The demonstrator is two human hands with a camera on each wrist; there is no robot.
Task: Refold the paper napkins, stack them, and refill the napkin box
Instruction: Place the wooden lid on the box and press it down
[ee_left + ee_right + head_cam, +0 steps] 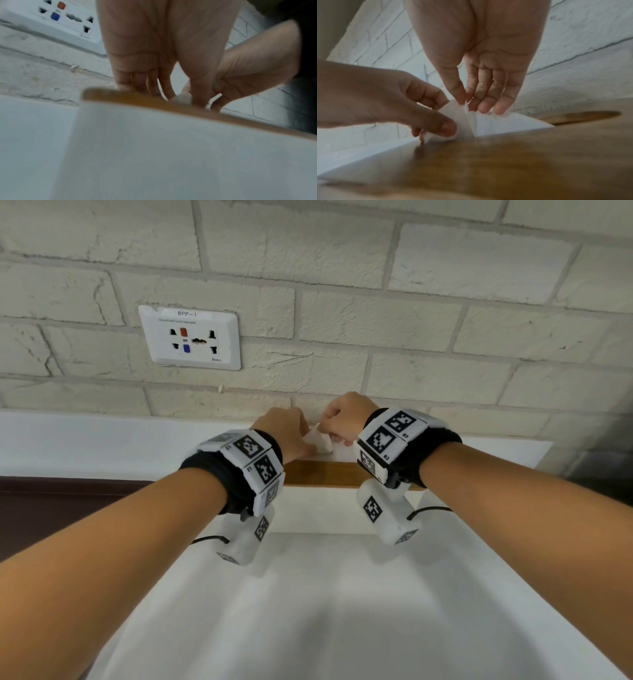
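Note:
A white paper napkin [320, 440] [496, 124] stands up from the wooden lid [318, 474] [505, 155] of the white napkin box [325, 508] [154, 148]. My left hand [287, 433] [402, 105] pinches the napkin's left side between thumb and fingers. My right hand [346, 416] [488, 81] pinches the napkin's upper edge between thumb and forefinger, its other fingers hanging straight behind the paper. In the left wrist view the lid's edge [154, 101] hides the fingertips of my left hand [154, 54], and little of the napkin shows.
A pale brick wall [376, 320] rises right behind the box, with a white socket plate [190, 337] [65, 17] at upper left. An oval slot [583, 116] opens in the lid to the right of the napkin. A dark brown surface [51, 508] lies at left.

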